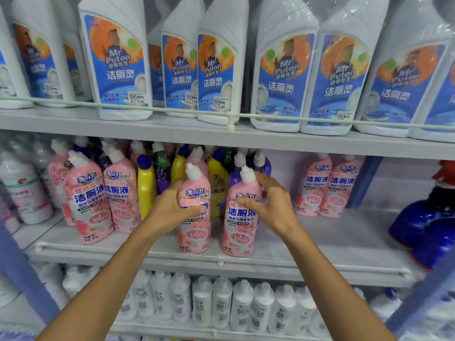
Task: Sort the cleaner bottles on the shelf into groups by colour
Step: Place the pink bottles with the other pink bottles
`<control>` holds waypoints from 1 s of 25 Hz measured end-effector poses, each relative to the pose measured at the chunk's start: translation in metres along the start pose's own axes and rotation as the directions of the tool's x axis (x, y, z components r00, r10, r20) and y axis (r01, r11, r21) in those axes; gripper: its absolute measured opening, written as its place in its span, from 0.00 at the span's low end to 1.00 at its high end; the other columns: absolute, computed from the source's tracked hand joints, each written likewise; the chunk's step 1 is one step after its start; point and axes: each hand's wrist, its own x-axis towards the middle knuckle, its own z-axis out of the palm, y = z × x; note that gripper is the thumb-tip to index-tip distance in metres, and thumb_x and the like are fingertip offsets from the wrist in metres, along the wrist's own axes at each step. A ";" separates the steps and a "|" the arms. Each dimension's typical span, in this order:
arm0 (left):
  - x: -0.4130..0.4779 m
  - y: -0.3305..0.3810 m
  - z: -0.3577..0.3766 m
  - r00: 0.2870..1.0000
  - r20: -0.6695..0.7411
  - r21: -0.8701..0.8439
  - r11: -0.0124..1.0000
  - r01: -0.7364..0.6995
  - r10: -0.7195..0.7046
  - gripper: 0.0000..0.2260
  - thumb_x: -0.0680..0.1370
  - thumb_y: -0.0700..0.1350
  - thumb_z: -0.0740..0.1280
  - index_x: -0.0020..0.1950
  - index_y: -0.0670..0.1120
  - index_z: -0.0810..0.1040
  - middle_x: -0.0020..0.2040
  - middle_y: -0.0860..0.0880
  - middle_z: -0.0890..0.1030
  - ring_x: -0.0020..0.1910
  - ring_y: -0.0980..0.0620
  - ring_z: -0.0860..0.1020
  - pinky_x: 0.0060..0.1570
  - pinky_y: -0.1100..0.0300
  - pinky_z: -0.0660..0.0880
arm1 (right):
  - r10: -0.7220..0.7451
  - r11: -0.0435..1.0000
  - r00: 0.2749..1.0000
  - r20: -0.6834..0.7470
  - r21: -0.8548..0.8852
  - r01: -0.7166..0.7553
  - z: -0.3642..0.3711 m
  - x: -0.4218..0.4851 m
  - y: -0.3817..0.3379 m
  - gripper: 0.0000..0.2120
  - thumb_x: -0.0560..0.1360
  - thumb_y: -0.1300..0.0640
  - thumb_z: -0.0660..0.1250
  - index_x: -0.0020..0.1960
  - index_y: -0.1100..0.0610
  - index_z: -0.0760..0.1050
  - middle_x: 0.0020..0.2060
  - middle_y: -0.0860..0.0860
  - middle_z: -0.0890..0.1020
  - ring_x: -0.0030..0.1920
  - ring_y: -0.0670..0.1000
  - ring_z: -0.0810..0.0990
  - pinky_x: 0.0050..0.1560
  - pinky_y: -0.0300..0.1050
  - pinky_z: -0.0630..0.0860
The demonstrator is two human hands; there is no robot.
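Your left hand [170,210] grips first pink bottle [195,232], thumb across label. Your right hand [270,207] grips second pink bottle [239,235], thumb across label. Both bottles upright, near each other, front centre of middle shelf [332,244]. Pink pair [98,203] at shelf's left. Another pink pair [328,190] at shelf's right rear. Yellow bottle [145,190] and purple bottles [163,183] mixed mid-shelf.
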 end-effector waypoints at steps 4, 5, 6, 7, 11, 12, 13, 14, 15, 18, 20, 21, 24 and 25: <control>-0.004 0.014 0.032 0.997 0.080 -0.013 1.000 -0.006 0.007 0.29 0.69 0.44 0.81 0.65 0.53 0.72 0.52 0.54 0.86 0.50 0.57 0.85 0.49 0.57 0.83 | 0.148 0.983 0.985 0.094 0.093 -0.156 -0.010 -0.010 0.023 0.37 0.68 0.44 0.81 0.71 0.49 0.69 0.51 0.46 0.85 0.49 0.44 0.84 0.51 0.45 0.83; -0.005 0.021 0.044 0.996 0.087 -0.029 0.999 -0.027 0.029 0.28 0.70 0.42 0.81 0.65 0.51 0.72 0.52 0.53 0.86 0.50 0.57 0.85 0.48 0.60 0.83 | 0.181 0.973 0.979 0.092 0.128 -0.192 -0.011 -0.015 0.029 0.34 0.68 0.46 0.81 0.69 0.51 0.70 0.50 0.46 0.85 0.49 0.42 0.84 0.51 0.45 0.84; -0.006 0.028 0.059 0.995 0.088 -0.046 0.998 -0.052 0.055 0.28 0.70 0.40 0.80 0.66 0.50 0.72 0.52 0.53 0.86 0.50 0.57 0.85 0.47 0.60 0.83 | 0.212 0.962 0.974 0.076 0.160 -0.221 -0.014 -0.021 0.037 0.31 0.68 0.49 0.81 0.65 0.53 0.71 0.49 0.46 0.85 0.48 0.40 0.84 0.49 0.43 0.83; -0.005 0.033 0.073 0.994 0.078 -0.058 0.996 -0.075 0.079 0.29 0.70 0.39 0.80 0.66 0.49 0.72 0.52 0.54 0.86 0.50 0.58 0.85 0.48 0.60 0.83 | 0.234 0.950 0.970 0.063 0.196 -0.242 -0.020 -0.026 0.046 0.27 0.69 0.52 0.81 0.63 0.53 0.72 0.49 0.45 0.85 0.47 0.37 0.83 0.47 0.39 0.82; 0.000 0.047 0.131 0.993 0.051 -0.043 0.994 -0.105 0.108 0.30 0.69 0.43 0.81 0.65 0.53 0.71 0.49 0.59 0.85 0.48 0.63 0.84 0.48 0.63 0.81 | 0.270 0.917 0.962 0.042 0.294 -0.270 -0.066 -0.043 0.084 0.28 0.72 0.56 0.79 0.67 0.55 0.71 0.52 0.45 0.85 0.51 0.39 0.84 0.48 0.38 0.82; 0.000 0.053 0.149 0.992 0.049 -0.032 0.993 -0.112 0.113 0.30 0.69 0.45 0.81 0.65 0.54 0.70 0.49 0.59 0.85 0.48 0.64 0.83 0.48 0.65 0.80 | 0.271 0.916 0.962 0.029 0.300 -0.267 -0.079 -0.047 0.095 0.28 0.72 0.56 0.79 0.68 0.54 0.71 0.53 0.46 0.85 0.52 0.41 0.84 0.51 0.41 0.83; 0.000 0.060 0.167 0.991 0.048 -0.022 0.992 -0.124 0.125 0.30 0.69 0.46 0.81 0.65 0.55 0.70 0.50 0.60 0.85 0.48 0.66 0.83 0.47 0.68 0.78 | 0.275 0.917 0.961 0.016 0.295 -0.268 -0.093 -0.051 0.105 0.28 0.73 0.56 0.78 0.69 0.53 0.71 0.55 0.46 0.85 0.54 0.43 0.84 0.53 0.43 0.82; 0.000 0.069 0.186 0.989 0.051 -0.025 0.990 -0.139 0.140 0.31 0.69 0.47 0.81 0.65 0.57 0.69 0.50 0.61 0.84 0.48 0.67 0.82 0.46 0.70 0.77 | 0.282 0.917 0.959 0.000 0.295 -0.270 -0.108 -0.055 0.114 0.29 0.73 0.56 0.78 0.70 0.53 0.71 0.56 0.46 0.85 0.55 0.44 0.84 0.54 0.43 0.82; 0.002 0.076 0.205 0.986 0.059 -0.036 0.988 -0.152 0.154 0.31 0.69 0.48 0.81 0.66 0.59 0.68 0.51 0.62 0.84 0.48 0.68 0.81 0.46 0.72 0.76 | 0.294 0.917 0.956 -0.021 0.289 -0.276 -0.122 -0.059 0.124 0.29 0.73 0.55 0.77 0.71 0.52 0.71 0.57 0.46 0.84 0.56 0.44 0.83 0.55 0.42 0.82; 0.007 0.088 0.255 0.983 0.095 -0.076 0.986 -0.148 0.155 0.34 0.69 0.48 0.81 0.69 0.61 0.66 0.54 0.62 0.83 0.49 0.67 0.82 0.48 0.68 0.79 | 0.334 0.916 0.936 -0.109 0.274 -0.295 -0.164 -0.071 0.147 0.29 0.72 0.56 0.78 0.70 0.54 0.71 0.56 0.45 0.84 0.55 0.39 0.82 0.52 0.33 0.79; 0.005 0.079 0.279 0.989 0.061 -0.013 0.991 -0.134 0.135 0.34 0.67 0.50 0.81 0.68 0.59 0.69 0.53 0.60 0.84 0.47 0.63 0.83 0.48 0.62 0.81 | 0.388 0.897 0.909 -0.154 0.291 -0.334 -0.176 -0.080 0.164 0.29 0.71 0.59 0.80 0.67 0.54 0.71 0.55 0.44 0.83 0.52 0.35 0.81 0.48 0.29 0.77; 0.001 0.069 0.290 0.993 0.040 0.019 0.994 -0.111 0.110 0.31 0.66 0.49 0.82 0.65 0.57 0.72 0.50 0.59 0.85 0.45 0.62 0.83 0.48 0.59 0.82 | 0.407 0.894 0.899 -0.162 0.273 -0.356 -0.177 -0.086 0.173 0.28 0.69 0.59 0.80 0.65 0.53 0.72 0.55 0.43 0.83 0.51 0.35 0.81 0.46 0.29 0.77; -0.007 0.039 0.314 1.000 0.021 -0.013 1.000 -0.009 0.009 0.18 0.67 0.44 0.82 0.51 0.53 0.78 0.44 0.58 0.86 0.42 0.61 0.85 0.46 0.51 0.83 | 0.424 0.897 0.893 -0.151 0.208 -0.391 -0.171 -0.100 0.196 0.25 0.68 0.56 0.81 0.60 0.49 0.74 0.50 0.40 0.84 0.48 0.36 0.83 0.45 0.27 0.76; -0.003 0.035 0.319 1.000 0.013 -0.023 1.000 0.007 -0.007 0.17 0.67 0.43 0.82 0.50 0.53 0.79 0.43 0.57 0.86 0.41 0.60 0.85 0.45 0.51 0.84 | 0.422 0.899 0.894 -0.149 0.198 -0.391 -0.170 -0.099 0.202 0.24 0.69 0.56 0.81 0.59 0.47 0.74 0.49 0.39 0.84 0.48 0.35 0.83 0.45 0.27 0.77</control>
